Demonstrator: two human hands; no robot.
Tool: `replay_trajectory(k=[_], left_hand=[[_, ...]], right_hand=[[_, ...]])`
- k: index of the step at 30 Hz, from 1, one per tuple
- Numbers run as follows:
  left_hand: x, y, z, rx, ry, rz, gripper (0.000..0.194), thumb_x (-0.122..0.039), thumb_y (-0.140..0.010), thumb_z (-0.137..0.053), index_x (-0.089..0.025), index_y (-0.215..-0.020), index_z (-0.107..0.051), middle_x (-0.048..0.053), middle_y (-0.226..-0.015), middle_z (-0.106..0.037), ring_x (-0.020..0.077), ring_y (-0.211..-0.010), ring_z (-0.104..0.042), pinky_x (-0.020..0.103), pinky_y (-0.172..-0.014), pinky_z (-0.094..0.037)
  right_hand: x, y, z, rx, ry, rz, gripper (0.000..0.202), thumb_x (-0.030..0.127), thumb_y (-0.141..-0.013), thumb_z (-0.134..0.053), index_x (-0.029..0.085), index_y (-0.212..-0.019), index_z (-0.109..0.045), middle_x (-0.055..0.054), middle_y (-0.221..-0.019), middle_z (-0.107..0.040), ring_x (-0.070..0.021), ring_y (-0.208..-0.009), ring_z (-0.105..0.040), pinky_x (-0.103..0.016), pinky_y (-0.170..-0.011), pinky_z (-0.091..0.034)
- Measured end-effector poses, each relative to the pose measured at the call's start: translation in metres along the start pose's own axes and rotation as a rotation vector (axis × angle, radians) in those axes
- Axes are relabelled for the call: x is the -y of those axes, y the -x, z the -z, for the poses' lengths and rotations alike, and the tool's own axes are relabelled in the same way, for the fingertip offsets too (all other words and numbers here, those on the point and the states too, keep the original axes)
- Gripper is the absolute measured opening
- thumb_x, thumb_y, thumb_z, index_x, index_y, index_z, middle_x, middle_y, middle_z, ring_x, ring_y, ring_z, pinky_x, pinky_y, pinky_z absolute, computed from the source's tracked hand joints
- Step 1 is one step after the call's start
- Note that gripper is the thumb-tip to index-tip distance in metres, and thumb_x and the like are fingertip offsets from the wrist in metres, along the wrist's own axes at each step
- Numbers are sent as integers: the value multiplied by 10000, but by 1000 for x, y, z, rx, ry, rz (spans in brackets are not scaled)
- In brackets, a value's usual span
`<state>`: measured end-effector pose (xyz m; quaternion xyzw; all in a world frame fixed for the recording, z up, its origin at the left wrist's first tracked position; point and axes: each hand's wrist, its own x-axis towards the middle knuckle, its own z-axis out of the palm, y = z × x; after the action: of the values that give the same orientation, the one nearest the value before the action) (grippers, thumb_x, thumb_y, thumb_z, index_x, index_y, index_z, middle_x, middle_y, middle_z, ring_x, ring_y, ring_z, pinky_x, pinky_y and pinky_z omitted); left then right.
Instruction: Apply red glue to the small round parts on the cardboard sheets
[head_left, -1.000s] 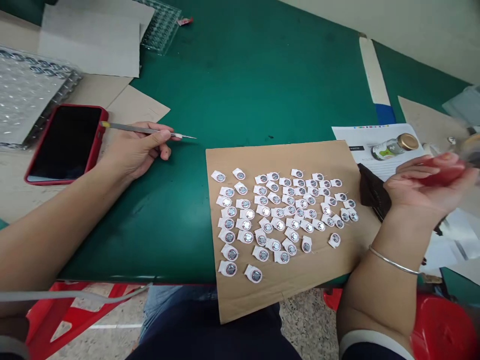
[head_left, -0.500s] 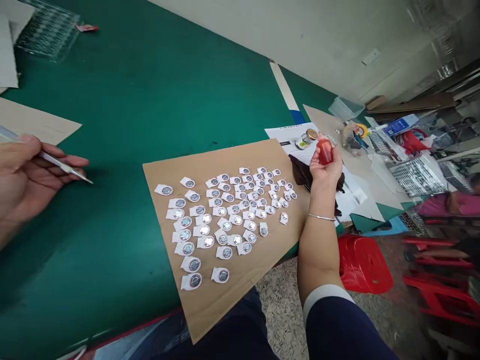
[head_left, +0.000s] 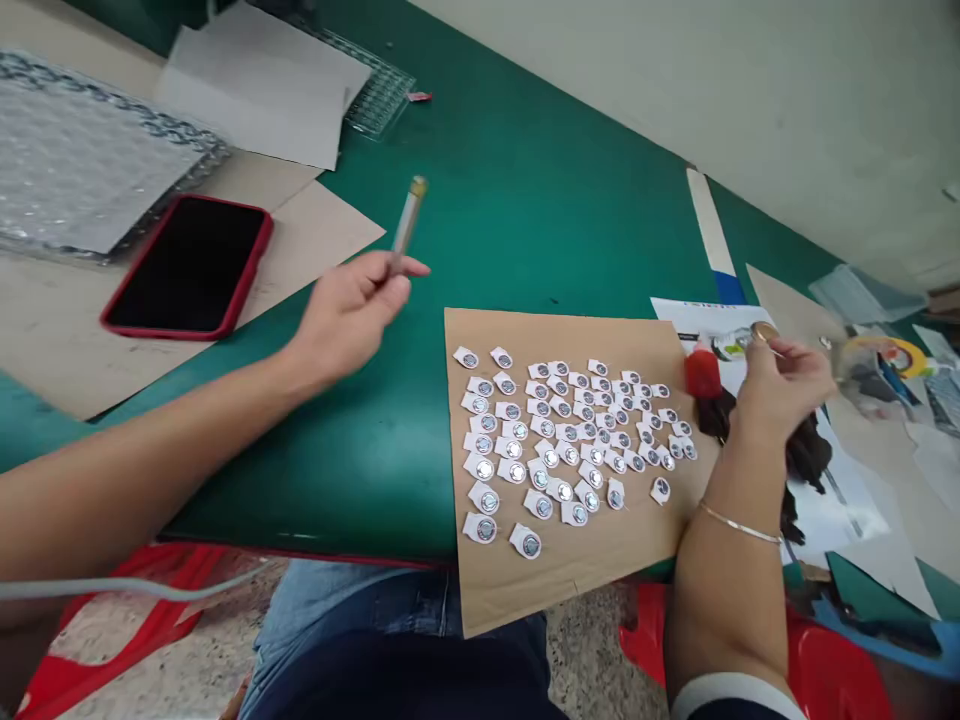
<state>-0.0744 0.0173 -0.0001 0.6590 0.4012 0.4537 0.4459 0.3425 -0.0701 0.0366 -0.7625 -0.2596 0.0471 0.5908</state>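
My left hand (head_left: pixel 352 315) is closed around a slim white pen-like tool (head_left: pixel 407 222), its yellowish end pointing up and away. The other end is hidden behind my fingers. At the right, my right hand (head_left: pixel 784 385) has its fingers at the gold lid of a small glass jar (head_left: pixel 729 346) and appears to grip it; the fingertips are partly hidden. Just left of that hand is a red bottle (head_left: pixel 702 373), no longer held. Several small white tabs with round silvery discs (head_left: pixel 531 545) lie in loose rows on a brown cardboard sheet (head_left: pixel 517 590) between my hands.
A phone in a red case (head_left: pixel 187 268) and a bubble-wrap packet (head_left: pixel 82 160) lie at the left. Dark cloth (head_left: pixel 808 455), printed paper (head_left: pixel 847 500) and a yellow tape roll (head_left: pixel 904 357) are at the right. Red stools (head_left: pixel 832 675) stand below the table edge.
My right hand has let go of the red bottle and moved to the jar. My left hand has turned, the tool now pointing up. The view has swung left, bringing the phone in.
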Motion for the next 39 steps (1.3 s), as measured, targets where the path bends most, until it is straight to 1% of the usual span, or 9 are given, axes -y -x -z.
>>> replay_trajectory(k=[2,4,7,10,15,19,23,32,39], left_hand=[[-6,11,-9,108,-183,-127,223,-347,-881,-489,-240,-1018,-629,3,-720,-522,108,-597,-467,267,-544,-355],[-12,19,-15,244,-248,-199,248,-359,-903,-437,-257,-1028,-625,3,-737,-582,114,-588,-510,269,-554,-385],[-16,28,-20,444,-279,-307,260,-356,-920,-403,-313,-1099,-587,-7,-767,-648,127,-626,-581,259,-563,-414],[-18,33,-21,592,-314,-409,235,-355,-922,-399,-324,-1046,-596,-6,-845,-673,136,-704,-620,252,-579,-428],[-23,32,-20,581,-397,-417,321,-406,-935,-343,-250,-948,-623,7,-758,-657,127,-653,-598,237,-569,-421],[-19,16,-8,371,-481,-357,398,-430,-918,-385,-174,-1166,-561,66,-1098,-632,187,-997,-575,307,-879,-437],[0,1,3,210,-615,-178,339,-349,-886,-449,-153,-1113,-607,65,-1113,-635,207,-1023,-575,343,-899,-449],[22,5,-10,450,-677,-146,319,-346,-835,-554,-215,-1119,-616,92,-1303,-491,247,-1254,-389,469,-1064,-279],[23,8,-18,483,-718,-121,348,-386,-856,-536,-272,-1184,-562,92,-1399,-370,260,-1326,-268,583,-1079,-110]], right_hand=[[25,30,-11,117,-40,137,88,313,-781,-582,245,-812,-628,19,-769,-595,-116,-712,-586,-238,-573,-543],[47,70,-23,510,-103,322,189,328,-782,-597,257,-952,-640,1,-907,-635,-107,-660,-606,-295,-660,-553],[70,132,-42,1051,-130,304,371,295,-746,-653,307,-1111,-590,2,-931,-626,-105,-656,-607,-295,-632,-547],[79,177,-60,1246,-162,372,416,264,-715,-692,356,-1109,-596,19,-877,-611,-110,-716,-588,-292,-650,-534],[84,196,-74,1180,-281,495,163,228,-776,-635,331,-888,-693,15,-791,-609,-109,-726,-582,-284,-614,-505],[87,179,-82,998,-303,495,66,238,-786,-631,220,-832,-675,5,-743,-616,-103,-649,-614,-265,-564,-501],[81,167,-94,907,-183,459,163,334,-791,-622,181,-827,-576,26,-656,-597,-94,-526,-612,-235,-490,-497],[59,167,-100,843,32,624,177,353,-858,-519,177,-858,-504,15,-647,-601,-101,-565,-627,-246,-555,-512],[54,167,-101,826,94,679,153,324,-875,-500,175,-852,-520,21,-626,-617,-88,-559,-624,-236,-570,-504]])
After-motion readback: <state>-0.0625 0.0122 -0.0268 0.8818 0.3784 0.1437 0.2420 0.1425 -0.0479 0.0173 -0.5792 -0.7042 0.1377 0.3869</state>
